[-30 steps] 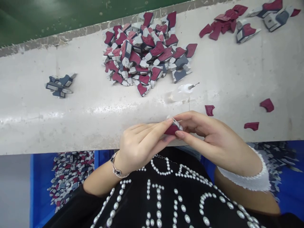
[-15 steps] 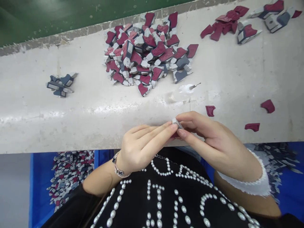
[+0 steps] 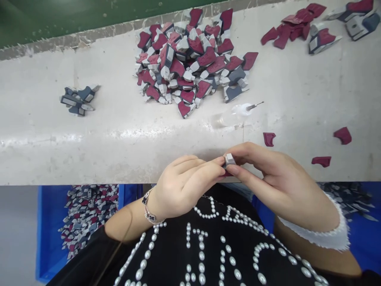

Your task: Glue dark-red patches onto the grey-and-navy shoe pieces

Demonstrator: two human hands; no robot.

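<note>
Near the table's front edge, a small grey and maroon piece (image 3: 229, 159) is held between both hands. My left hand (image 3: 186, 182), with a bracelet at the wrist, has its fingertips pressed on the piece's left side. The thumb and forefinger of my right hand (image 3: 268, 174) pinch it from the right. Its underside is mostly hidden by the fingers. A loose maroon part (image 3: 269, 139) lies just beyond my right hand, with another maroon part (image 3: 321, 161) and a third maroon part (image 3: 343, 135) farther right.
A large pile of maroon and grey pieces (image 3: 205, 59) covers the back middle. A clear bottle with a metal tip (image 3: 238, 114) lies before it. Dark grey pieces (image 3: 77, 99) sit left; maroon parts (image 3: 293, 26) back right. A blue bin (image 3: 47, 238) of pieces stands below left.
The piece has turned between my fingers, so its light grey end now faces up. The view has shifted slightly, and the things on the table appear a little farther right.
</note>
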